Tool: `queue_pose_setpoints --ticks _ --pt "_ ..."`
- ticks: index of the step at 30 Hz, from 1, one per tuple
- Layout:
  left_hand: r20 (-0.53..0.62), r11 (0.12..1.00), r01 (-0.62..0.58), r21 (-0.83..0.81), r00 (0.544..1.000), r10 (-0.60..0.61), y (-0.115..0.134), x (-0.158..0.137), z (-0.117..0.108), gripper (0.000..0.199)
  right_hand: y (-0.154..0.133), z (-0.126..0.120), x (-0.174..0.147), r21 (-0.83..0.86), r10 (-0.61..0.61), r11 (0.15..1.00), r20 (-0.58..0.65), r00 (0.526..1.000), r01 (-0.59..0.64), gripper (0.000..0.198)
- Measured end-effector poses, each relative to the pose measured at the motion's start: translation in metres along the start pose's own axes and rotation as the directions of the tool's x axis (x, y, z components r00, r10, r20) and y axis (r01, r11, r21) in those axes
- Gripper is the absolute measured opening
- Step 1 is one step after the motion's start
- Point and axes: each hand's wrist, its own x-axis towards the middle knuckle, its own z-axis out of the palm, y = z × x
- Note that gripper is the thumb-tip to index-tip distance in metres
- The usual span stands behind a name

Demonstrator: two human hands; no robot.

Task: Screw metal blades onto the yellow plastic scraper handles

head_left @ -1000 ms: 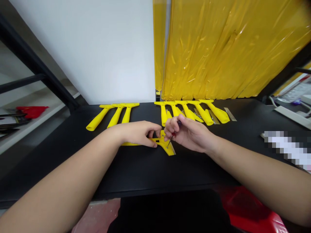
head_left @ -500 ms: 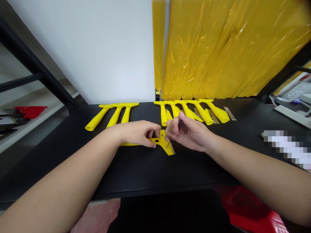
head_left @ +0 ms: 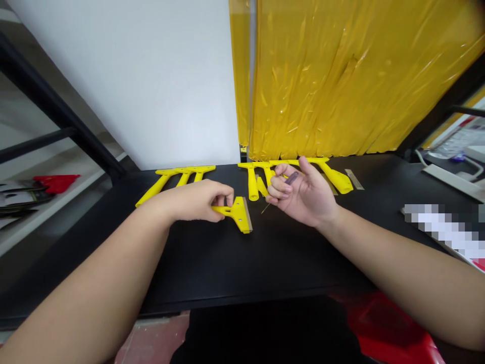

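My left hand (head_left: 206, 199) is closed around the neck of a yellow scraper (head_left: 239, 215), whose head points right. A metal blade shows along the head's right edge, and two screws sit in its face. In my right hand (head_left: 303, 194) is a small screwdriver (head_left: 291, 178), held under curled fingers with the thumb raised. Its thin shaft points down and left, apart from the scraper. Behind my left hand, several yellow scrapers (head_left: 149, 192) lie in a row. A second row of yellow scraper handles (head_left: 252, 184) lies behind my right hand, which partly hides it.
Loose metal blades (head_left: 354, 179) lie at the right end of the back row on the black table (head_left: 227, 268). A white panel (head_left: 151, 86) and yellow plastic sheeting (head_left: 322, 81) stand behind. Black frame posts (head_left: 56, 108) flank the table. A red container (head_left: 390, 328) is below it.
The screwdriver tip has come off the scraper's screw and away from the head. My left hand has shifted the scraper left, and my right hand has turned palm-up.
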Motion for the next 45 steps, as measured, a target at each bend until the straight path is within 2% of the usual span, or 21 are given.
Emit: queue_pose_setpoints --ticks 4,7,12,17,21,26,28,38,42,45 --pt "-0.077 0.996 0.013 0.083 0.997 -0.006 -0.003 -0.003 0.001 0.035 -0.001 -0.004 0.001 -0.017 -0.008 1.000 0.026 1.000 0.008 0.048" --pt "-0.093 0.994 0.031 0.108 0.995 -0.021 -0.008 -0.003 0.007 0.046 0.000 -0.007 0.002 -0.038 -0.012 0.999 0.043 0.999 0.014 0.044" --pt "-0.095 0.991 0.035 0.127 0.995 -0.023 -0.013 -0.003 0.010 0.053 0.000 -0.010 0.002 -0.091 0.000 0.996 0.060 0.998 0.006 0.042" --pt "-0.113 0.992 0.010 0.122 0.994 0.004 -0.013 -0.005 0.008 0.052 -0.002 -0.009 0.002 -0.129 -0.013 0.992 -0.015 1.000 0.011 0.033" --pt "-0.130 0.997 -0.044 0.069 0.990 0.052 -0.009 -0.007 0.006 0.050 -0.001 -0.010 0.003 -0.149 -0.024 0.989 -0.014 1.000 0.022 0.028" --pt "-0.147 0.997 -0.065 0.036 0.987 0.070 -0.010 -0.005 0.005 0.028 0.002 -0.012 0.004 -0.169 -0.021 0.985 0.011 1.000 0.023 0.029" --pt "-0.158 0.998 -0.053 0.036 0.986 0.058 -0.012 -0.004 0.005 0.026 0.002 -0.013 0.004 -0.181 -0.021 0.983 0.020 1.000 0.024 0.029" --pt "-0.094 0.996 -0.047 0.079 0.994 0.054 -0.013 -0.003 0.011 0.050 0.012 -0.018 0.005 -0.283 -0.036 0.957 0.069 0.997 0.054 0.028" --pt "-0.082 0.998 -0.045 0.048 0.995 0.049 -0.014 -0.003 0.014 0.052 0.019 -0.021 0.008 -0.423 -0.147 0.893 0.042 0.988 0.151 0.027" --pt "-0.054 0.999 -0.052 -0.002 0.997 0.051 -0.009 -0.004 0.014 0.055 0.019 -0.023 0.007 -0.626 -0.307 0.724 0.084 0.948 0.290 0.028"
